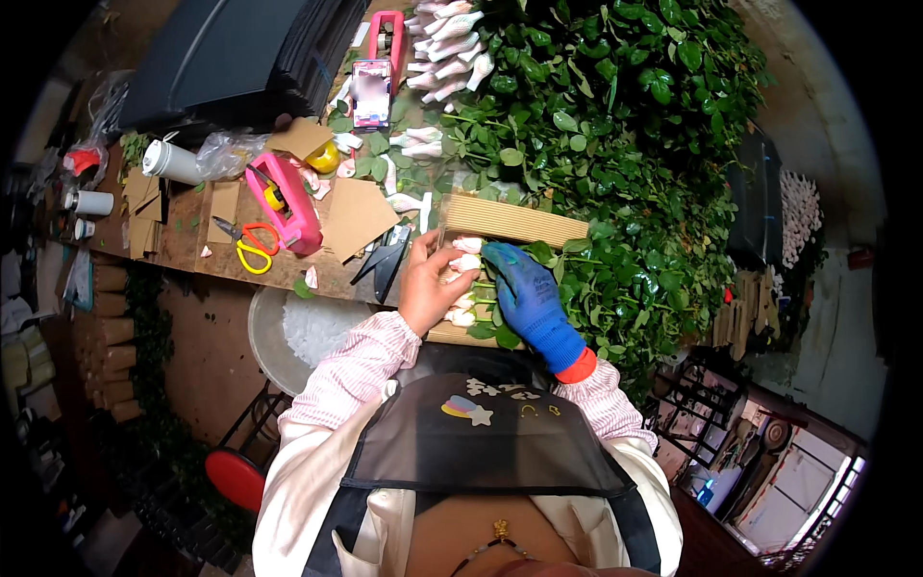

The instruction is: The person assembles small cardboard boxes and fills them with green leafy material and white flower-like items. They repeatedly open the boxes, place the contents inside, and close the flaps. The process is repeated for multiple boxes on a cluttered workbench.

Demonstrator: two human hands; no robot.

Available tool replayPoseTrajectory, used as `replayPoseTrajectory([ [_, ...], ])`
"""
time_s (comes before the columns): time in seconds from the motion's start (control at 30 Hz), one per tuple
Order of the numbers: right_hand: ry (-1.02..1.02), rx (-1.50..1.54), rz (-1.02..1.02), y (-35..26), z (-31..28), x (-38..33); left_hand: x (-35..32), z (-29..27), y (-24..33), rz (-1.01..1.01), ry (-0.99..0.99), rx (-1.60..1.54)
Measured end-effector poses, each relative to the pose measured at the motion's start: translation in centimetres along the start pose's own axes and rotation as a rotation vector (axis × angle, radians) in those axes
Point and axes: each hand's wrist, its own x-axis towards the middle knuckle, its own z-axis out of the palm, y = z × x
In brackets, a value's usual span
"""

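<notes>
Several pale pink roses (463, 301) lie side by side on a sheet of corrugated cardboard (519, 223), their buds to the left and their leafy stems to the right. My bare left hand (430, 285) is at the buds, thumb and fingers closed around a pale bud. From the right, my right hand (529, 298), in a blue glove, curls over the stems just behind the same buds. Its fingertips are partly hidden, but it appears to grip a rose there.
A large heap of leafy rose stems (625, 163) covers the table's right side; wrapped buds (447, 58) lie at the back. On the left are scissors (252, 248), a pink tape dispenser (286, 207), a black stapler (383, 264), cardboard pieces (358, 219) and a white bottle (171, 162). A tub (274, 346) stands below.
</notes>
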Motion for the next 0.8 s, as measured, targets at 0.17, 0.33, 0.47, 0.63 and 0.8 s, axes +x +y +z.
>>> replayPoseTrajectory([
  [0.17,-0.095,-0.195,0.026,-1.1,0.3,0.9,0.4,-0.3,0.4,-0.051,-0.043,0.013],
  [0.33,-0.162,-0.219,-0.031,-0.6,-0.5,1.5,0.2,-0.1,0.0,-0.061,-0.057,0.001],
  [0.47,-0.055,-0.121,-0.087,-3.0,-3.8,1.1,0.2,-2.4,-1.9,0.027,-0.125,-0.142],
  [0.63,0.037,-0.017,-0.005,-3.7,-4.2,-0.2,2.7,-8.4,-7.8,0.103,0.198,0.846],
  [0.8,0.071,0.003,-0.024,-3.8,-4.2,-0.5,4.6,-11.0,-10.1,0.032,0.027,0.833],
])
